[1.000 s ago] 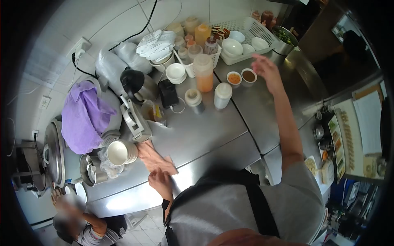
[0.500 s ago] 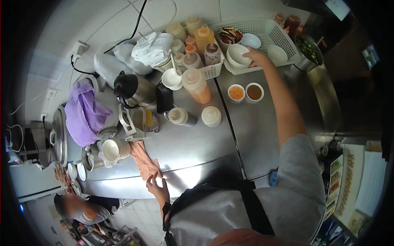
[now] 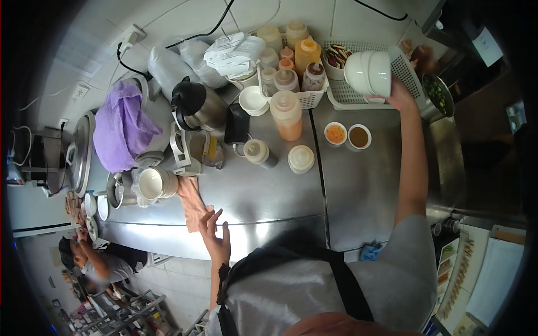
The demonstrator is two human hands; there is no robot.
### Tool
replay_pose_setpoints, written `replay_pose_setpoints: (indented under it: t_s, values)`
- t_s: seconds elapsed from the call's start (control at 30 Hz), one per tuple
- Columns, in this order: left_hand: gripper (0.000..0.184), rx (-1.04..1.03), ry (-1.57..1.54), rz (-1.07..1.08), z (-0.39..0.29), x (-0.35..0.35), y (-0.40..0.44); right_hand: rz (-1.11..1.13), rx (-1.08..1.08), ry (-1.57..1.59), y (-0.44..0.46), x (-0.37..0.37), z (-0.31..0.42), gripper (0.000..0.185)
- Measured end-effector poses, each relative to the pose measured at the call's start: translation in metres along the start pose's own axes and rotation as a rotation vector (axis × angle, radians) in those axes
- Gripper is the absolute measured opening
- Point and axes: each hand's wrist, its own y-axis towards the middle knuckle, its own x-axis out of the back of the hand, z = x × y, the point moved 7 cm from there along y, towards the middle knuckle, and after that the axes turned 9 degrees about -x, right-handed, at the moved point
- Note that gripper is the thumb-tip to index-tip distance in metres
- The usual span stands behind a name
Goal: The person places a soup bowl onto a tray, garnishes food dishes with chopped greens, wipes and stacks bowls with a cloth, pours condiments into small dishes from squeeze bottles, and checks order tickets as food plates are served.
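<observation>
My right hand (image 3: 402,96) is closed on a nested stack of white bowls (image 3: 369,74), tilted on its side over the white perforated basket (image 3: 350,103). A bowl of red and white sliced food (image 3: 338,55) sits in that basket, just left of the stack. In front of the basket stand two small white cups, one of orange sauce (image 3: 335,134) and one of brown sauce (image 3: 358,136). My left hand (image 3: 215,234) is empty, fingers apart, above the counter's front edge. Beside its fingertips lies a folded peach cloth (image 3: 193,206).
Sauce bottles (image 3: 288,115) stand mid-counter and in a second basket (image 3: 311,101) behind. A steel thermos jug (image 3: 203,106), a purple towel (image 3: 122,127) and stacked bowls (image 3: 154,183) occupy the left. A pot of green pieces (image 3: 437,98) stands at right. Another person (image 3: 115,263) is at far left.
The bowls in my right hand have come up from the basket and tipped onto their side. My left hand stays near the cloth, fingers raised. The whole view has shifted slightly.
</observation>
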Motion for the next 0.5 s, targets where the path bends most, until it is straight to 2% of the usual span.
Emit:
replay_pose_setpoints:
  t_s: [0.13, 0.2, 0.27, 0.33, 0.37, 0.43, 0.5]
  values:
    - [0.041, -0.07, -0.278, -0.025, -0.03, -0.005, 0.017, -0.186, 0.146, 0.06, -0.074, -0.023, -0.021, 0.046]
    - [0.049, -0.176, -0.355, 0.031, -0.062, 0.005, 0.032, -0.255, 0.094, -0.206, -0.12, -0.075, -0.046, 0.048]
    - [0.079, -0.115, -0.684, 0.106, -0.066, 0.003, 0.034, -0.069, -0.024, -0.069, -0.132, -0.137, -0.097, 0.048]
    - [0.109, -0.013, -0.976, 0.212, -0.068, 0.008, 0.035, 0.164, -0.234, 0.161, -0.147, -0.205, -0.156, 0.047]
    - [0.114, 0.032, -1.116, 0.227, -0.059, 0.011, 0.033, 0.331, -0.232, 0.214, -0.167, -0.26, -0.151, 0.045]
    - [0.124, 0.102, -1.4, 0.288, -0.042, 0.019, 0.025, 0.344, -0.199, 0.042, -0.179, -0.316, -0.19, 0.05]
    - [0.125, 0.137, -1.311, 0.225, -0.004, 0.032, 0.007, 0.385, -0.235, -0.03, -0.184, -0.366, -0.224, 0.049]
